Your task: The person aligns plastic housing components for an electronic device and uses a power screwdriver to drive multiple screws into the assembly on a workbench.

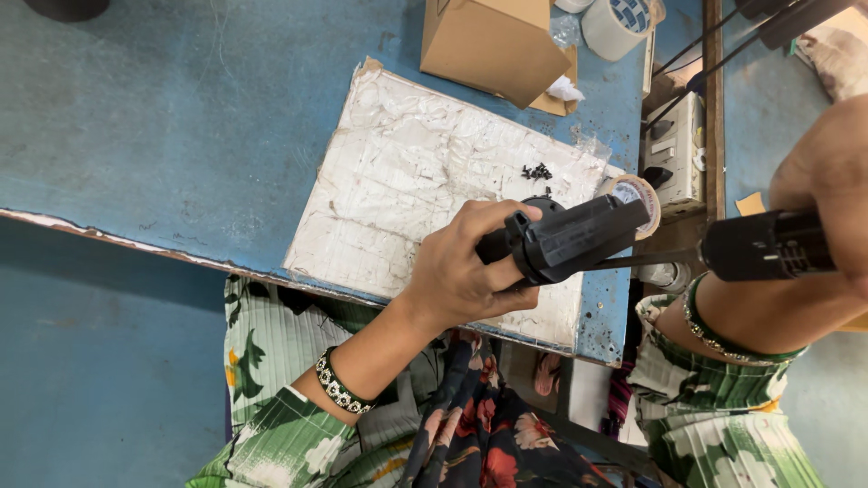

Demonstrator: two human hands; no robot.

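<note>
The blue tabletop (163, 117) fills most of the view, and its paint is worn along the near edge. On it lies a large white board (407, 181) with a wrinkled surface, a little turned against the edge. Behind the board stands a brown cardboard box (493, 41), and next to this box there is a roll of tape (617, 23). A white socket strip (674, 149) with plugged black cables sits at the right side of the tabletop.

The left hand (461, 267) is closed around a black plastic part (570, 237) and holds it in the air above the right near corner of the board. The right hand (827, 172) is near the right edge of the picture (only a part of it is visible); it grips a black electric screwdriver (764, 246), and the thin bit of this tool touches the black part from the right. A smaller tape roll (644, 188) lies just behind the black part. A little heap of black screws (537, 171) rests on the board, near its far right corner.
</note>
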